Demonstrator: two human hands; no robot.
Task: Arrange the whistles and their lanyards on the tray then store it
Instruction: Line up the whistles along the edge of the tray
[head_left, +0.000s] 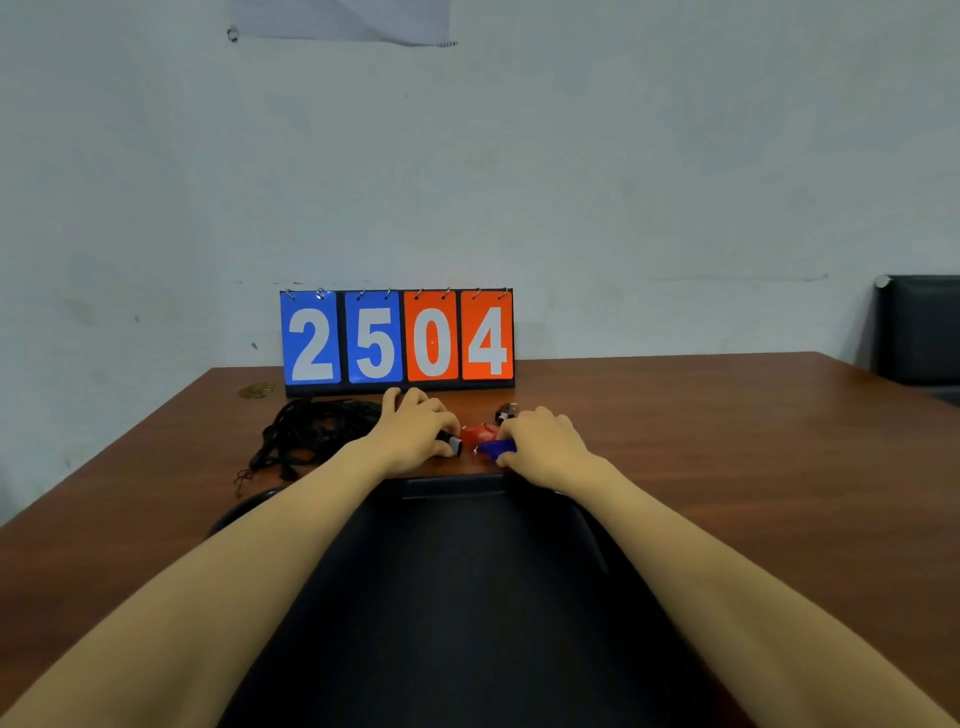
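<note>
Brown wood-grain worktop, set against a pale wall, carrying the following items. Black tray: large, dark, lying on the near part of the worktop between the person's two forearms, its far rim just short of the hands; nothing is seen on its visible surface. Black lanyards: a loose tangled heap on the worktop to the left of the left hand, beyond the tray's far-left corner, a few cord ends trailing toward the near edge. Left hand: palm down, fingers curled over a black whistle with a silver-coloured end that pokes out on the thumb side; the hand is closed round it. Right hand: palm down, fingers bent onto a blue whistle and gripping it, the whistle low to the worktop just past the tray's far rim. Red whistle: on the worktop between the two hands, touching or just beside the blue one. Dark whistle: a further small piece, lying just beyond the right hand, detail too small to tell. Flip scoreboard: standing upright at the back of the worktop, two blue cards reading 2 and 5, two orange cards reading 0 and 4. Black chair back: at the far right, beyond the worktop.
</note>
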